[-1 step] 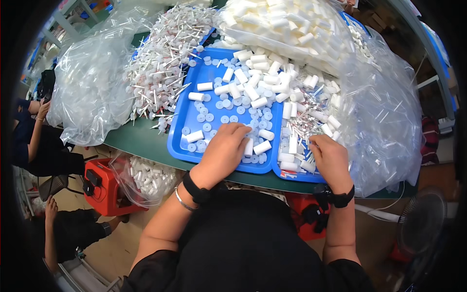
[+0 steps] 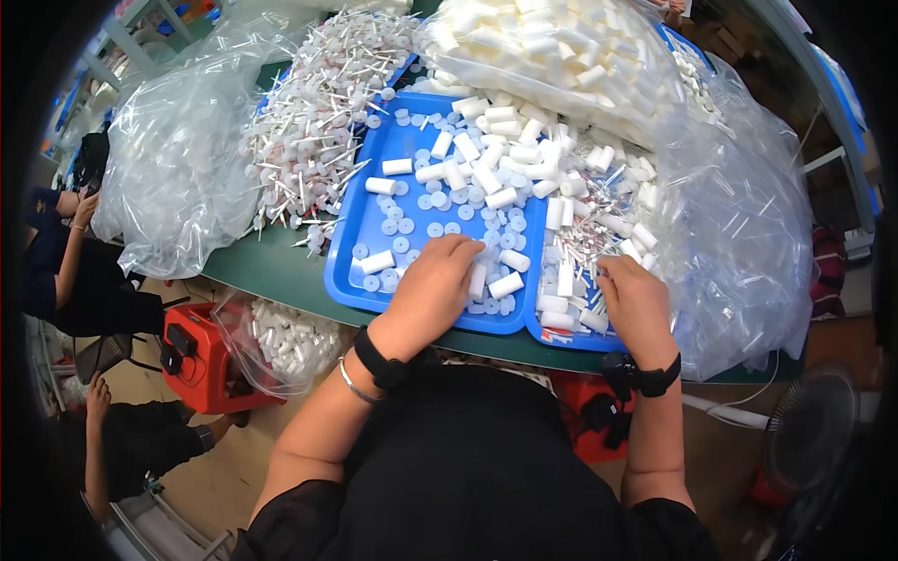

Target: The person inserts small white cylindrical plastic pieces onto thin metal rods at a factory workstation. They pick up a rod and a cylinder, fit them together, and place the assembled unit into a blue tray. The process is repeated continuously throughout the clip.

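My left hand (image 2: 432, 292) lies palm down on the near part of a blue tray (image 2: 348, 290). Its fingers curl over a short white plastic tube (image 2: 478, 281), with more white tubes (image 2: 486, 178) and small round white caps (image 2: 404, 225) around it. My right hand (image 2: 636, 304) rests on the neighbouring blue tray (image 2: 561, 340), fingers bent over a pile of white tubes and thin pump stems (image 2: 589, 245). What its fingertips hold is hidden. Both wrists wear black bands.
A heap of white pump heads with long stems (image 2: 323, 122) lies left of the tray. Clear bags of parts (image 2: 173, 168) (image 2: 739, 234) sit at both sides, and a full bag of white tubes (image 2: 552, 47) at the back. A red crate (image 2: 201, 360) stands below. Other people sit at the left (image 2: 65, 271).
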`<state>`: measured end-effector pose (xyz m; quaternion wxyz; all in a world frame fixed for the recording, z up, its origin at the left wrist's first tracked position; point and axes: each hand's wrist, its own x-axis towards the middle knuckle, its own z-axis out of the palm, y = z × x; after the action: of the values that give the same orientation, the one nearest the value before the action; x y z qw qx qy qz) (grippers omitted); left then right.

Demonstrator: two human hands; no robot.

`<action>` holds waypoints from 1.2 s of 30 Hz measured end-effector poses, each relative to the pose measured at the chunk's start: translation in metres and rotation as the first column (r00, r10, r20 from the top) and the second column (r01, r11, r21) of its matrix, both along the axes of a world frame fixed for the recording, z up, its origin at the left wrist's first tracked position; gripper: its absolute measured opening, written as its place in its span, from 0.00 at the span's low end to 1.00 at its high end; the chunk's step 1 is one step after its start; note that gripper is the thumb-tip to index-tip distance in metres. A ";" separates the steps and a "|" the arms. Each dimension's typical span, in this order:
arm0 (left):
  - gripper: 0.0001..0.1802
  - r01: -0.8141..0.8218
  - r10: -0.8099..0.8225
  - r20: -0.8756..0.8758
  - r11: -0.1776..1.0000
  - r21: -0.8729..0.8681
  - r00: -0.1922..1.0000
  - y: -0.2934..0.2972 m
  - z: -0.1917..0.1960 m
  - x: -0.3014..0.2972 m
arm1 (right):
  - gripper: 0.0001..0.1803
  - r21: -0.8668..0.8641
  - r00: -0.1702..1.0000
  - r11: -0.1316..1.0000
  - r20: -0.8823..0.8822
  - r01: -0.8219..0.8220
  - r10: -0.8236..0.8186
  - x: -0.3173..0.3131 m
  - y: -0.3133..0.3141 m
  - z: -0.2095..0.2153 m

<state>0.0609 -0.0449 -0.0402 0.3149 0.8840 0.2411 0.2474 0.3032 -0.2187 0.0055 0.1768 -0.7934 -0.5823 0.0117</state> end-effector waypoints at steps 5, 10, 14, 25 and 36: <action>0.16 0.040 -0.041 -0.007 0.999 -0.025 0.999 0.006 -0.002 -0.004 | 0.10 -0.049 0.980 0.999 0.200 -0.001 0.011 0.010 0.016 -0.015; 0.14 -0.013 0.013 -0.043 1.000 -0.013 0.999 0.007 -0.007 -0.009 | 0.05 -0.026 0.982 0.998 0.177 -0.061 0.065 0.013 0.016 -0.014; 0.13 -0.031 0.031 -0.062 1.000 0.005 0.998 0.009 -0.013 -0.014 | 0.09 0.154 0.987 0.980 0.113 -0.127 0.111 0.009 0.016 0.002; 0.11 0.186 0.282 0.284 0.329 -0.926 0.916 -0.007 0.022 -0.003 | 0.09 0.284 0.898 0.958 -0.410 -0.040 0.159 -0.042 0.006 0.030; 0.21 0.520 0.345 0.416 -0.306 -0.798 0.841 -0.033 0.005 0.003 | 0.09 0.326 0.928 0.940 -0.310 -0.101 0.207 -0.066 0.010 0.027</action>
<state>0.0636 -0.0783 -0.0349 0.9610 0.1638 0.1667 0.1477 0.2376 -0.2091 0.0327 0.3932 -0.6937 -0.5991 0.0726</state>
